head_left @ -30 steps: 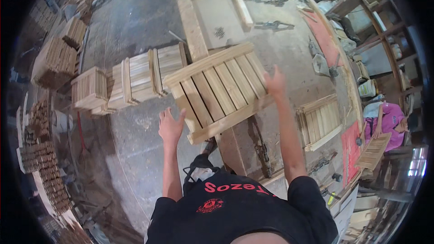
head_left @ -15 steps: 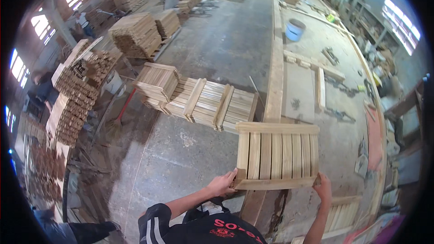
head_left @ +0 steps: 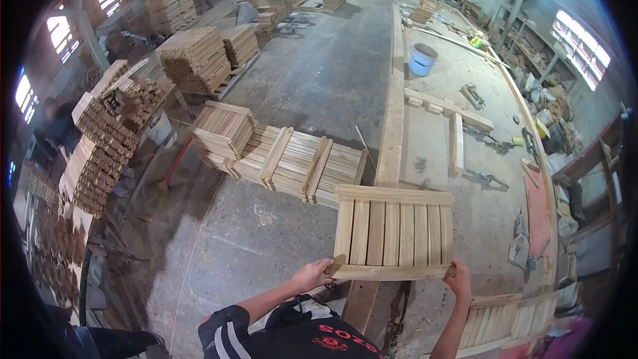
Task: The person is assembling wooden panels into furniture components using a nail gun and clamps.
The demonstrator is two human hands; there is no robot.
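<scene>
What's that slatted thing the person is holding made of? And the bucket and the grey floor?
Slatted panel: wood, seemingly bare, since it's pale brown with streaky grain and no clear shine.

Bucket: probably plastic, with a smooth, pale-blue side, though painted metal is possible.

Floor: looks like concrete, fairly smooth but worn, because it's grey and blotchy.

Head-high fisheye view, obliquely downward

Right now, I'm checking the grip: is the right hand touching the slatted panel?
Touching: the head view shows the right hand gripping the near right corner of the slatted panel.
</scene>
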